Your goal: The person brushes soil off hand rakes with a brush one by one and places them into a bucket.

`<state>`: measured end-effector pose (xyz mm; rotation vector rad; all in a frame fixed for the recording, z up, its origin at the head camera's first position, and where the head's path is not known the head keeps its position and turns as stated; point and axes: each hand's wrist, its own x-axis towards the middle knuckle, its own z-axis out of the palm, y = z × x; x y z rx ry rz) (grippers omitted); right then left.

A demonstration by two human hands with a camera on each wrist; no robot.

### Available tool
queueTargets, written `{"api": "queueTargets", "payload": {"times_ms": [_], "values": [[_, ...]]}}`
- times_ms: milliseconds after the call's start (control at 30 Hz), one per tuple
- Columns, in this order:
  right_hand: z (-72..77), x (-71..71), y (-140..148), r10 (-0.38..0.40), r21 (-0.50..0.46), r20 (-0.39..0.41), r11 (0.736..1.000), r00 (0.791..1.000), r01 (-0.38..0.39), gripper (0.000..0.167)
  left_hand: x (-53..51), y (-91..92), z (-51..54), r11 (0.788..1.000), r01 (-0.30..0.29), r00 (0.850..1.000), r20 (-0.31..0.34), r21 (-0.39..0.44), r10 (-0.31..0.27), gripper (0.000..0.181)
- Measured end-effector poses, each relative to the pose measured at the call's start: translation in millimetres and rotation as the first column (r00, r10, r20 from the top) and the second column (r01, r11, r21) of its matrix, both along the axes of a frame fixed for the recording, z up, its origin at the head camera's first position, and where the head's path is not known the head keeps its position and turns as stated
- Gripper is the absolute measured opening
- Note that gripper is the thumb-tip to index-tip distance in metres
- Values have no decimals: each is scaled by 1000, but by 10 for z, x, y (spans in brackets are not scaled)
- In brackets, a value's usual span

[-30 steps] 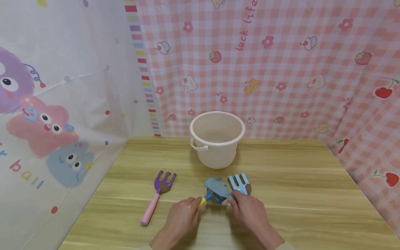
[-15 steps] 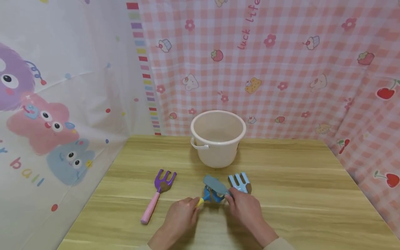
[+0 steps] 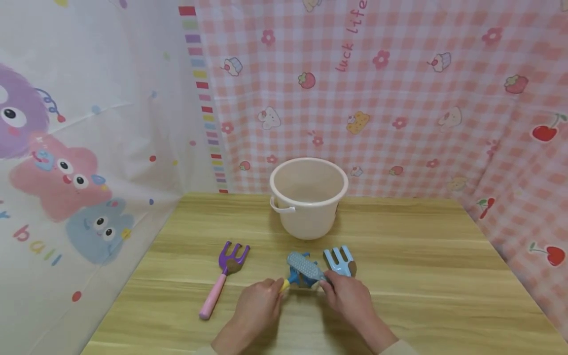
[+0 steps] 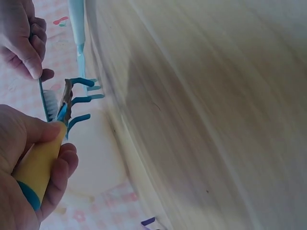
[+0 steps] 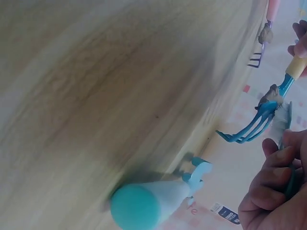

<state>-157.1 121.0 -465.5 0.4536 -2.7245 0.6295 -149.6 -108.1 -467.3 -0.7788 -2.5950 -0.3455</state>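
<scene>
My left hand point(image 3: 259, 308) grips the yellow handle point(image 4: 40, 160) of a small blue rake point(image 5: 254, 125), whose head carries a brown clump point(image 5: 270, 97). In my right hand point(image 3: 352, 301) is the handle of a blue-grey brush point(image 3: 306, 266). Its white bristles point(image 4: 50, 104) face the rake head and lie against or right beside the brown clump. From the head view the brush covers much of the rake head. Both tools are held above the table.
Behind the hands stands a cream bucket point(image 3: 308, 219). A purple fork with a pink handle point(image 3: 213, 297) lies at the left, with a brown patch on its head. A light blue fork point(image 3: 340, 261) lies beside my right hand. Patterned cloths point(image 3: 412, 98) hang around the table point(image 3: 426, 256).
The brush has shifted slightly left over the rake head, tilting along the way. My right hand has moved a little left with it; my left hand still grips the rake, nearly in place.
</scene>
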Motion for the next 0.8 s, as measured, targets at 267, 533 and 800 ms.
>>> {"api": "queueTargets", "payload": {"times_ms": [267,533,800], "values": [[-15,-61,-31,-30,-58,91,998,995,36,7,8,-13,-6,1000,-8,999,-42,-24,7,26],[10,-101,-59,-44,-62,95,997,994,51,8,8,-12,-20,1000,4,999,-44,-14,-5,25],[33,-155,-50,-56,-125,121,990,991,71,11,26,-29,-47,1000,3,1000,6,-26,-3,24]]}}
